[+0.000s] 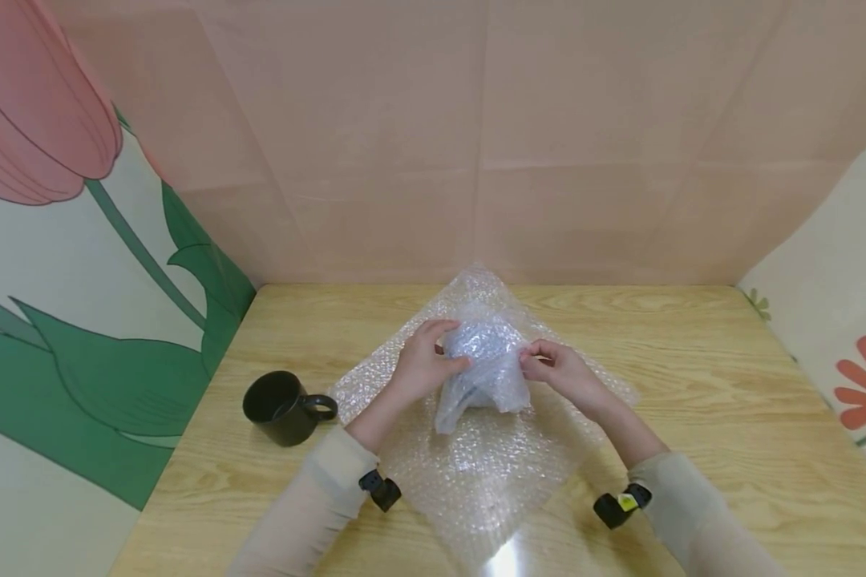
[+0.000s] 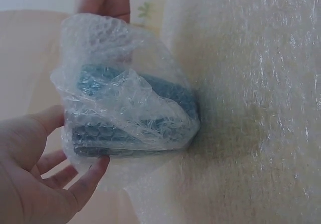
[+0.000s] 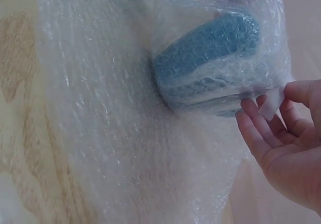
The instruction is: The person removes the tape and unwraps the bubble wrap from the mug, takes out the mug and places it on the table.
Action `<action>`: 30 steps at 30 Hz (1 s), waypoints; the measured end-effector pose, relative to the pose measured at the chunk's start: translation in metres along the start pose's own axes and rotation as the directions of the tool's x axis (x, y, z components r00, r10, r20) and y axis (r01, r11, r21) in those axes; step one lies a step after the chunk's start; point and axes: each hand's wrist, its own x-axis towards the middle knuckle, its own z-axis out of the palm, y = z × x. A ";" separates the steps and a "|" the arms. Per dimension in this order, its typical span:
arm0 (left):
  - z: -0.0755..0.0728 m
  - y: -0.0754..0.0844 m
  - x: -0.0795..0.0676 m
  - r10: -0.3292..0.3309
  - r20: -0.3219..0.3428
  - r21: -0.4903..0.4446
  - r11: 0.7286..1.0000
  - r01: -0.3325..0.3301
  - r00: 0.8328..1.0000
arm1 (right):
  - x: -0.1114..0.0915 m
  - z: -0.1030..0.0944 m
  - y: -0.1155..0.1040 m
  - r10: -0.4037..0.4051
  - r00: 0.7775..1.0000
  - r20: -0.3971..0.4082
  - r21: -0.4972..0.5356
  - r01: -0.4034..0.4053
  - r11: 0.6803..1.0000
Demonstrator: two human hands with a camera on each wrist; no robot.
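Observation:
A blue object (image 3: 210, 40), its kind blurred by the plastic, sits wrapped in a bundle of bubble wrap (image 1: 485, 346) in the middle of the table. Under it a large sheet of bubble wrap (image 1: 491, 481) lies spread out cornerwise. My left hand (image 1: 426, 362) holds the bundle's left side, thumb and fingers set apart around it, as the left wrist view also shows. On the opposite side, my right hand (image 1: 564, 373) pinches a loose edge of the wrap between thumb and fingers, clearest in the right wrist view.
A black mug (image 1: 281, 409) stands on the wooden table (image 1: 693, 385) left of the sheet, its handle pointing right, close to my left forearm. A plain pinkish backdrop (image 1: 476, 160) rises behind the table, with flower-printed panels at both sides.

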 end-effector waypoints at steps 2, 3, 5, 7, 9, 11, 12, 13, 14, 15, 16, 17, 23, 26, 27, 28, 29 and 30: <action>0.000 0.000 0.000 -0.004 -0.001 -0.002 1.000 0.004 1.000 | -0.001 -0.001 -0.001 0.014 1.000 0.009 -0.009 -0.014 1.000; 0.000 0.000 0.000 -0.003 -0.002 -0.003 1.000 0.003 1.000 | -0.001 -0.001 -0.002 0.019 1.000 0.012 -0.015 -0.019 1.000; 0.001 -0.001 0.000 -0.004 -0.002 -0.004 1.000 0.004 1.000 | -0.001 -0.003 -0.002 0.025 1.000 0.017 -0.030 -0.024 0.999; 0.001 -0.001 0.000 -0.005 -0.001 -0.001 1.000 0.005 1.000 | -0.001 -0.004 -0.003 0.024 0.999 0.023 -0.039 -0.023 0.999; 0.001 -0.001 0.000 -0.001 -0.001 0.005 1.000 0.001 1.000 | -0.001 -0.006 -0.003 0.023 0.999 0.038 -0.038 -0.022 0.999; 0.000 -0.001 0.000 -0.003 -0.002 0.009 1.000 0.003 1.000 | -0.001 -0.008 -0.004 0.028 0.998 0.062 -0.021 -0.026 0.999; 0.000 -0.001 0.001 -0.001 -0.002 0.010 1.000 0.001 1.000 | -0.001 -0.009 -0.004 0.030 0.996 0.079 -0.010 -0.029 1.000; 0.000 -0.001 0.001 -0.001 -0.003 0.012 1.000 0.001 1.000 | -0.001 -0.009 -0.004 0.035 0.995 0.096 0.005 -0.036 0.999; 0.000 -0.001 0.001 -0.001 -0.004 0.013 1.000 0.001 1.000 | -0.001 -0.010 -0.005 0.039 0.993 0.110 0.015 -0.041 0.999; 0.000 -0.002 0.001 -0.001 -0.004 0.013 1.000 0.001 1.000 | -0.001 -0.011 -0.005 0.043 0.991 0.123 0.025 -0.047 0.999; 0.000 -0.001 0.001 -0.001 -0.005 0.014 1.000 0.001 1.000 | -0.001 -0.011 -0.005 0.044 0.990 0.133 0.032 -0.049 0.998; 0.000 -0.001 0.001 0.001 -0.005 0.013 1.000 -0.001 1.000 | -0.001 -0.012 -0.005 0.044 0.989 0.141 0.040 -0.050 0.998; 0.000 -0.002 0.001 -0.003 -0.001 0.007 1.000 0.003 1.000 | 0.000 -0.013 -0.002 0.043 0.986 0.159 0.071 -0.054 0.996; 0.000 -0.002 0.001 -0.003 -0.006 0.005 1.000 0.003 1.000 | -0.001 -0.012 -0.003 0.029 0.986 0.163 0.089 -0.044 0.995; 0.001 -0.002 0.001 -0.002 -0.008 0.004 1.000 0.002 1.000 | -0.001 -0.012 -0.003 0.019 0.987 0.163 0.096 -0.035 0.995; 0.001 -0.002 0.000 -0.001 -0.010 0.001 1.000 0.001 1.000 | -0.001 -0.012 -0.003 0.009 0.987 0.163 0.102 -0.026 0.994; 0.001 -0.002 0.000 0.001 -0.013 0.000 1.000 -0.001 1.000 | -0.001 -0.011 -0.003 0.001 0.987 0.161 0.108 -0.019 0.994; 0.001 -0.002 0.000 0.001 -0.016 -0.002 1.000 -0.001 1.000 | -0.002 -0.011 -0.004 -0.009 0.987 0.159 0.113 -0.009 0.994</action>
